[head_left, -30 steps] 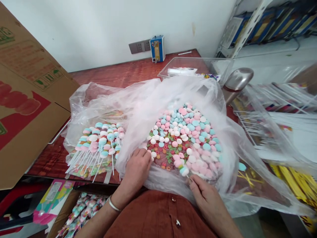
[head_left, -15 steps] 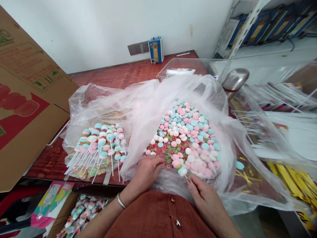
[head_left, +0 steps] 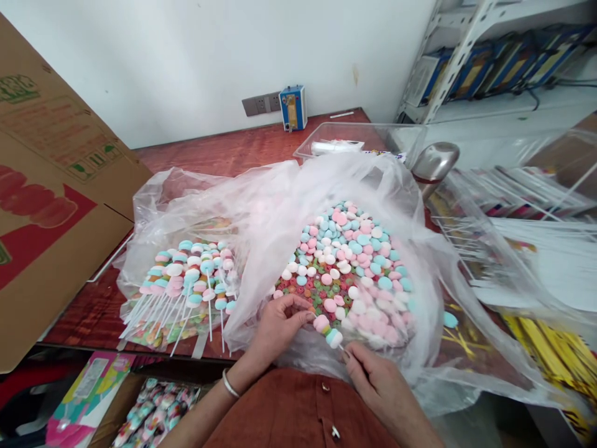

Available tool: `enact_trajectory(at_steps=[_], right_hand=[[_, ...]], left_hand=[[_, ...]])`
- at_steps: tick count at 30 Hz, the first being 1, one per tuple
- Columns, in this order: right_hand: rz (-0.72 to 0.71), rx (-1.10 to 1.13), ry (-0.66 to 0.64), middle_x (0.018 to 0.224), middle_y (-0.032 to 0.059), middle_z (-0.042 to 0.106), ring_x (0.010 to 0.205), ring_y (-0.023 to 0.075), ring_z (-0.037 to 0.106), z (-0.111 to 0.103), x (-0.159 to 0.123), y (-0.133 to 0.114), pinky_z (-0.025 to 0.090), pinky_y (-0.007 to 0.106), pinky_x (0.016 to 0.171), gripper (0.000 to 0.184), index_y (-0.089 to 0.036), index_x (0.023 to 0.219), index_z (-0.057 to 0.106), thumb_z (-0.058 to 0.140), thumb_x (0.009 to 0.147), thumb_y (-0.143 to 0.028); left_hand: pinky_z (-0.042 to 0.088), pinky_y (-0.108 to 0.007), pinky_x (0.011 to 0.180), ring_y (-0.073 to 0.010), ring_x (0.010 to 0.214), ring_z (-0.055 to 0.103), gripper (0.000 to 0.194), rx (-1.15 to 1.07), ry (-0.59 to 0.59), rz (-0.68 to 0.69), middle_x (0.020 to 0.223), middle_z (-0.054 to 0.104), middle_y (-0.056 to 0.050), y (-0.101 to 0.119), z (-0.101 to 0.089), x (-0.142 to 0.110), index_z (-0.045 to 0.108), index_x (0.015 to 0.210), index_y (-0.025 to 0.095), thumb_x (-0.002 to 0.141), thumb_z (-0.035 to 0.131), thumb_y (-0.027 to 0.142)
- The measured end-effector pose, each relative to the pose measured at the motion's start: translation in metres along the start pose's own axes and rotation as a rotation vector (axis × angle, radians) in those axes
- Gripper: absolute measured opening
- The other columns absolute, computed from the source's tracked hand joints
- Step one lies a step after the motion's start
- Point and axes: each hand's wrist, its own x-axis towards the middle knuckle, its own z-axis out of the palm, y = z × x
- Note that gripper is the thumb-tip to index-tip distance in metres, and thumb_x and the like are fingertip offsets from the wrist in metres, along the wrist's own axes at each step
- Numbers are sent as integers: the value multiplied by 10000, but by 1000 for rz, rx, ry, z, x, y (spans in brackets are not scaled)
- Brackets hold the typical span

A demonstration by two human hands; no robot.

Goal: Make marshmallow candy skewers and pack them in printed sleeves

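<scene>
My right hand (head_left: 373, 379) pinches the stick of a candy skewer (head_left: 327, 331), threaded with pink, green, white and blue sweets. The skewer tilts up to the left. At its upper end, the thumb and forefinger of my left hand (head_left: 280, 320) are pinched together on what looks like a small orange ring candy, mostly hidden by the fingertips. Beyond my hands lie loose red, green and orange ring candies (head_left: 321, 283) and pink, blue and white button-shaped sweets (head_left: 361, 242) in an opened clear plastic bag (head_left: 261, 224). To the left rests a pile of finished-looking candy skewers (head_left: 191, 274).
A large cardboard box (head_left: 51, 186) stands at the left. Below the table edge is a box of wrapped candies (head_left: 156, 410). On the right are a metal scoop (head_left: 435, 163), white sticks (head_left: 536, 249) and yellow twist ties (head_left: 555, 348). A blue device (head_left: 293, 109) stands by the wall.
My left hand has lifted from the ring candies, its thumb and forefinger now pinched beside the skewer's tip. My right hand has brought the skewer slightly left and down. The view has tilted up slightly.
</scene>
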Motion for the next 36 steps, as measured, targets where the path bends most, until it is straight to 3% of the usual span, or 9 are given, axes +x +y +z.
enact_trajectory(at_steps=[4,6,9,12,14,17,24,28,36], right_hand=[[-3,63,34,669,16,628,621,188,612,0,-1,3,418,245,578,327,-222,779,524,279,952,-352],[-14,145,55,712,10,651,656,181,622,-2,-3,3,438,233,606,337,-219,824,564,302,968,-374],[-1,249,75,745,1,655,698,176,620,-5,-4,2,450,220,640,353,-216,840,584,330,982,-416],[30,286,70,748,2,654,698,179,610,-6,-4,4,446,222,639,382,-209,827,579,324,987,-444],[38,291,66,757,4,659,703,182,608,-6,-3,5,441,224,639,387,-206,820,576,329,984,-454],[46,297,65,741,-3,649,701,183,604,-5,-3,6,432,224,639,381,-204,828,590,348,974,-459],[70,349,164,678,-17,629,653,176,582,-4,-2,-1,417,217,607,357,-207,764,604,420,931,-463],[54,335,148,672,-12,629,660,183,589,-5,1,-1,424,222,605,356,-208,760,608,417,931,-455],[35,281,78,733,1,667,699,186,614,-6,4,6,445,223,627,377,-207,773,589,374,954,-458]], left_hand=[[472,-263,727,-160,789,635,122,193,-52,315,842,719,-39,2,2,-12,734,882,192,841,621,209],[481,-269,748,-161,810,640,182,218,-95,360,893,724,-44,1,-1,-16,726,985,204,879,580,221],[493,-273,714,-159,767,637,238,258,59,299,909,721,-46,-5,-10,-13,677,1096,202,910,542,264],[494,-304,773,-181,845,637,184,430,239,344,925,700,-51,-11,-21,-1,677,992,201,914,518,246],[486,-323,808,-194,893,631,177,568,271,382,937,688,-54,-13,-29,9,675,933,200,907,500,202],[483,-338,783,-206,846,633,209,692,317,305,891,690,-62,-12,-40,21,663,965,186,911,462,177],[468,-342,837,-227,938,656,240,686,250,194,1023,710,-59,-5,-45,29,657,1083,211,868,554,180],[470,-335,786,-221,856,661,131,682,259,172,927,711,-49,-4,-36,29,662,964,206,863,596,259],[469,-347,783,-230,874,656,223,686,254,156,945,713,-70,-10,-45,31,642,1040,199,896,475,171]])
